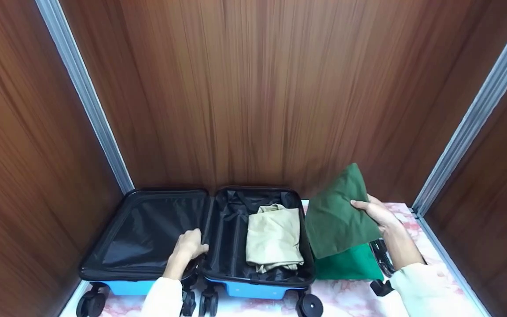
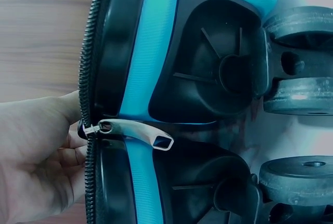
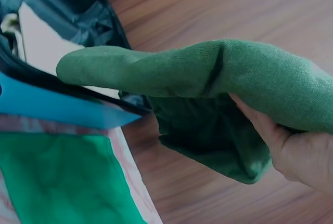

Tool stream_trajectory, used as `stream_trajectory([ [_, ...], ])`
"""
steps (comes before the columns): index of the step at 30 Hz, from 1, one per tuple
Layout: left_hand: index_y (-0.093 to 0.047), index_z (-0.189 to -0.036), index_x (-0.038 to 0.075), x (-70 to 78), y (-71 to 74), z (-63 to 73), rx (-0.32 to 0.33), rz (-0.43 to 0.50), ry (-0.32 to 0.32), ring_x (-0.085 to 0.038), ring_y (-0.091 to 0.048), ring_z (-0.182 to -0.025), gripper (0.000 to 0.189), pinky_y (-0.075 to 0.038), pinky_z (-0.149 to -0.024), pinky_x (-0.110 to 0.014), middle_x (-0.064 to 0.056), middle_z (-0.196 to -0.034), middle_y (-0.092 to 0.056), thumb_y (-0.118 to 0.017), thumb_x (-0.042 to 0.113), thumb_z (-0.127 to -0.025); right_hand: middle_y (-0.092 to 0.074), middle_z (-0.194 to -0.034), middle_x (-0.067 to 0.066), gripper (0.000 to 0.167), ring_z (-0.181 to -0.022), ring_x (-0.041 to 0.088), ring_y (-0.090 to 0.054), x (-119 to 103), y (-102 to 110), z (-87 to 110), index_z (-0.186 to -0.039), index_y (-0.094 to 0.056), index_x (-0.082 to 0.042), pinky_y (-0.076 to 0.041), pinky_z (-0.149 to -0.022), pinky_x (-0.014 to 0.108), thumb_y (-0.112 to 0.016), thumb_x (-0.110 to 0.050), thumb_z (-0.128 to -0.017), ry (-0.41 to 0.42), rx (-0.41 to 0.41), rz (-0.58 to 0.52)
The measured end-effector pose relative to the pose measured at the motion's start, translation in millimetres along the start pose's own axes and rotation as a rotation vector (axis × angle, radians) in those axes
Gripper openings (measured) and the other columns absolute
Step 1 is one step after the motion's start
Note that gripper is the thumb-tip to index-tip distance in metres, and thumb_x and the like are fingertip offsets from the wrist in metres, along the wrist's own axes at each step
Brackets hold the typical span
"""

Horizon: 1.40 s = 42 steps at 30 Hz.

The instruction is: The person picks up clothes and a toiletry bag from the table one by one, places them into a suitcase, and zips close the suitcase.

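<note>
My right hand (image 1: 379, 213) grips a folded dark green garment (image 1: 341, 215) by its right side, thumb on top, and holds it raised beside the suitcase. In the right wrist view the garment (image 3: 156, 73) shows a thick fold with a layer hanging below. My left hand (image 1: 187, 246) is at the inner edge of the suitcase's left half (image 1: 148, 233), fingers loosely curled. Seen from the left wrist, part of that hand is hidden behind the zipper edge (image 2: 87, 94), near a metal zipper pull (image 2: 138, 129). A folded beige garment (image 1: 275, 235) lies in the right half (image 1: 231, 255).
A bright green cloth (image 1: 348, 264) lies on the pink-marbled surface right of the suitcase, under the raised garment. A dark shiny item (image 1: 382, 257) sits beside it, partly behind my right arm. Black wheels (image 1: 310, 304) stick out toward me. Wood panels (image 1: 253, 97) enclose the space.
</note>
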<state>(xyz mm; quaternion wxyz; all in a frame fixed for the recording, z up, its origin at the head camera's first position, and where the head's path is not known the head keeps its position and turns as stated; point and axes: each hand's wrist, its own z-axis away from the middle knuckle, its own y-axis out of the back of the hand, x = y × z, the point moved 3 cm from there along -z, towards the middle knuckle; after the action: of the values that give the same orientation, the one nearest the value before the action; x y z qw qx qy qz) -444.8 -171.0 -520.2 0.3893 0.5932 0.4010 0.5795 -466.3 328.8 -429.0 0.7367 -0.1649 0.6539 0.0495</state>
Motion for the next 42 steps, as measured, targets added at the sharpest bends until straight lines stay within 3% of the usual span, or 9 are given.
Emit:
stream_trajectory([
  [6,-0.063,-0.099,-0.003,-0.7,0.2,0.7,-0.005,-0.003,0.001,-0.045,-0.067,-0.097,0.030,-0.053,-0.084,-0.052,-0.026,-0.102,-0.069,-0.074,0.019,-0.081,-0.062,-0.110,-0.005,0.059,-0.092,0.010,-0.069,-3,-14,-5.7,-0.153,-0.013,-0.004,-0.057,-0.080,0.025,-0.046,-0.011,-0.104,0.000,-0.006,0.023],
  [13,-0.063,-0.098,-0.002,0.7,-1.8,1.5,-0.001,0.012,-0.005,-0.042,-0.067,-0.094,0.029,-0.053,-0.083,-0.052,-0.024,-0.099,-0.070,-0.073,0.018,-0.080,-0.065,-0.107,-0.002,0.045,-0.091,0.011,-0.070,-7,-32,-12.1,-0.144,-0.027,-0.006,-0.057,-0.079,0.026,-0.046,-0.009,-0.104,-0.020,-0.005,0.001],
  [22,-0.064,-0.097,-0.002,0.5,1.8,-0.9,0.007,0.002,-0.003,-0.042,-0.068,-0.093,0.029,-0.053,-0.083,-0.052,-0.024,-0.099,-0.070,-0.074,0.019,-0.080,-0.068,-0.104,-0.001,0.058,-0.087,0.012,-0.071,-3,-61,-31.0,-0.152,-0.020,-0.005,-0.058,-0.077,0.026,-0.049,-0.011,-0.103,-0.022,-0.037,-0.016],
  [27,-0.063,-0.094,-0.003,4.6,2.2,-2.3,0.027,-0.016,-0.027,-0.046,-0.068,-0.093,0.030,-0.053,-0.083,-0.053,-0.027,-0.099,-0.070,-0.074,0.020,-0.078,-0.068,-0.101,-0.001,0.057,-0.085,0.011,-0.071,-3,-77,-43.8,-0.151,-0.021,-0.001,-0.058,-0.075,0.026,-0.049,-0.009,-0.103,-0.009,-0.011,0.004],
  [35,-0.064,-0.086,0.000,7.2,2.3,-3.7,0.004,-0.026,-0.021,-0.039,-0.068,-0.084,0.024,-0.053,-0.079,-0.051,-0.022,-0.091,-0.071,-0.073,0.020,-0.079,-0.063,-0.106,0.001,0.056,-0.088,0.011,-0.069,7,-97,-61.5,-0.153,-0.023,-0.001,-0.056,-0.079,0.026,-0.047,-0.008,-0.102,-0.018,0.036,0.039],
  [42,-0.065,-0.086,0.000,6.3,0.5,-6.1,-0.002,-0.024,-0.020,-0.040,-0.068,-0.085,0.024,-0.053,-0.080,-0.051,-0.022,-0.092,-0.071,-0.072,0.021,-0.079,-0.060,-0.112,0.004,0.055,-0.088,0.012,-0.067,16,-113,-74.9,-0.152,-0.027,-0.003,-0.056,-0.078,0.027,-0.046,-0.006,-0.101,-0.022,0.084,0.022],
])
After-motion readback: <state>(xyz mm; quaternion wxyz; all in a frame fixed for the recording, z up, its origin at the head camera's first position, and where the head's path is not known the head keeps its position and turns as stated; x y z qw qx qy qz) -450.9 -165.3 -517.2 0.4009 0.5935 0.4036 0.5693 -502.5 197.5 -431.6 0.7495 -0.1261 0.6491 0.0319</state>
